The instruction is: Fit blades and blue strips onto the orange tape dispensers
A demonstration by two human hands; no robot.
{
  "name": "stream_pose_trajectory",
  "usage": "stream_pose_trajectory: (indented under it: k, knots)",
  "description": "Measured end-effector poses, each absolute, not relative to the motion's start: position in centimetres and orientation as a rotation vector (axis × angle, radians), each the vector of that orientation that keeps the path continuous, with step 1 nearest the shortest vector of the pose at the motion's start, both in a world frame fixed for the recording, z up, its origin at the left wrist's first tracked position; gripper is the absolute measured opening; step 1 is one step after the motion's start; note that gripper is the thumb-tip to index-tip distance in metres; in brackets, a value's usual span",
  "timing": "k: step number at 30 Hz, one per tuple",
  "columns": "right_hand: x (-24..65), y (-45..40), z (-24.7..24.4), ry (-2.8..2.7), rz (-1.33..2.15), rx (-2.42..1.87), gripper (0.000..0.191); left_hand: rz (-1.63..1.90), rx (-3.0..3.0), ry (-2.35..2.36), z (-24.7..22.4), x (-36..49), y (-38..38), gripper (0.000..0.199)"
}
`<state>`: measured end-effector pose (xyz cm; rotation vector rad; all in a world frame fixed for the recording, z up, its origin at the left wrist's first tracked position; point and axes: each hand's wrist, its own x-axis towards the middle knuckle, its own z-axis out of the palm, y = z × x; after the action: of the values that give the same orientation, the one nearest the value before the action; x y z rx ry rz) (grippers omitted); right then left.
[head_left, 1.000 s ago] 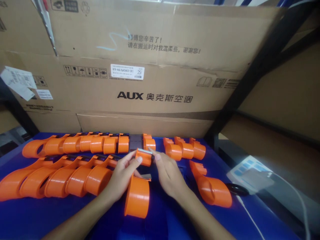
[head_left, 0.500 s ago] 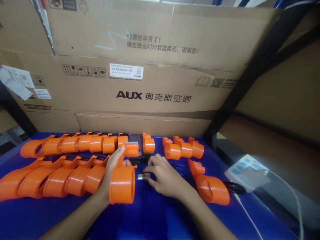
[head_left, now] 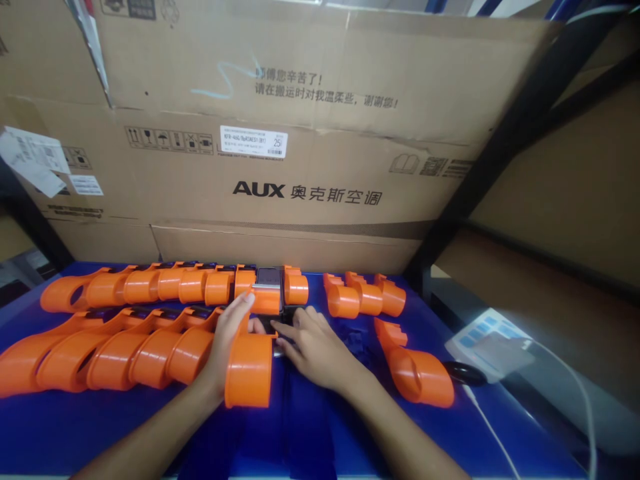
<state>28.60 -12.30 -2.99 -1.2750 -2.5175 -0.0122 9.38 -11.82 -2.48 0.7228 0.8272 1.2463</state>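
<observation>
Left hand (head_left: 225, 339) holds an orange ring-ended piece (head_left: 249, 372), seemingly mid-length.

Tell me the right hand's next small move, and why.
Perhaps ease the thin metal piece toward the orange part: it shows right beside that part, the right hand is at it, and the left hand grips the part. The exact contact is hidden.

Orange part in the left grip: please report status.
Left grip closed on orange part. Right grip beside it, metal piece partly hidden. Similar parts close on left.
</observation>
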Motion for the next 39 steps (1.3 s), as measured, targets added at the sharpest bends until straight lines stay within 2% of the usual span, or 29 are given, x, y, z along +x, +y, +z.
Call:
stream_pose_trajectory:
  k: [5,12,17,22,30,39]
  knots:
    - [29.4,-11.7,-3.0,-2.443,-0.12,-1.376,0.019,1.26,0.755,0.878,-3.0,9.4,-11.8,0.05]
    - [29.1,-11.5,-3.3,-2.458,-0.128,-1.424,0.015,1.275,0.832,0.917,-3.3,9.7,-11.8,0.049]
    - [29.9,-11.5,-2.4,-2.186,0.051,-1.485,0.017,1.308,0.859,0.933,-3.0,10.3,-12.2,0.043]
    - [30.3,-12.2,-1.1,-1.859,0.197,-1.265,0.026,1.302,0.971,0.923,-3.5,10.6,-12.1,0.057]
    - [29.8,-12.7,-0.9,-1.972,0.152,-0.972,0.023,1.206,1.143,0.773,-3.5,11.0,-12.3,0.049]
    - [29.6,-12.6,-1.4,-1.977,0.206,-0.976,0.031,1.155,1.191,0.774,-3.5,10.9,-12.4,0.047]
